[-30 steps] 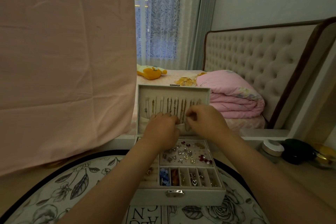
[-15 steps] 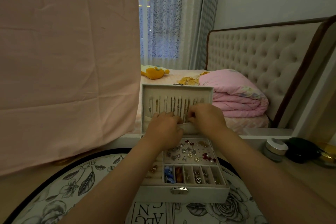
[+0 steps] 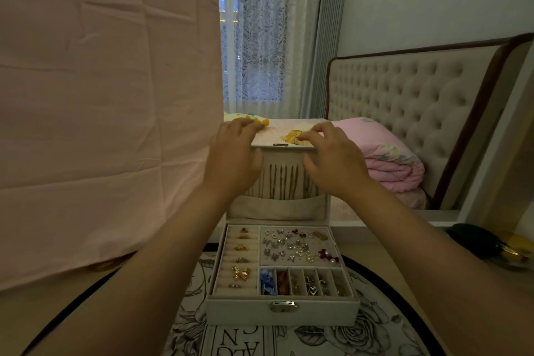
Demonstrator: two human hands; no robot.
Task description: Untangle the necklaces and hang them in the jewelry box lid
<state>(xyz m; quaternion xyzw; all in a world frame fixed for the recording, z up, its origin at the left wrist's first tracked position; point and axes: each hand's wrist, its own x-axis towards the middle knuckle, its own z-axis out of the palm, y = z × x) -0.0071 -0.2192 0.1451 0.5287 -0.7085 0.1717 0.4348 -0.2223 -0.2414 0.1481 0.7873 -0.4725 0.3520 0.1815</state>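
Note:
A cream jewelry box (image 3: 281, 313) stands open on a floral mat, and its lid (image 3: 277, 208) stands upright behind the tray. Several gold necklaces (image 3: 284, 179) hang side by side in the lid, with their lower ends tucked into its fabric pocket. My left hand (image 3: 232, 157) grips the lid's top left corner, fingers over the edge and thumb in front. At the top right my right hand (image 3: 333, 159) grips the lid the same way. Both hands hide the outer necklaces. Rings (image 3: 240, 272) and earrings (image 3: 297, 246) fill the tray compartments.
A pink cloth (image 3: 107, 113) hangs close on the left. Behind the box lies a bed with a folded pink quilt (image 3: 387, 162) and a tufted headboard (image 3: 410, 113). Dark jars (image 3: 474, 240) stand on the tabletop at the right. The floral mat (image 3: 375, 335) lies under the box.
Both hands have risen from the necklaces near the pocket to the lid's top edge. The camera has come closer to the box, and the tray's ring rows now show.

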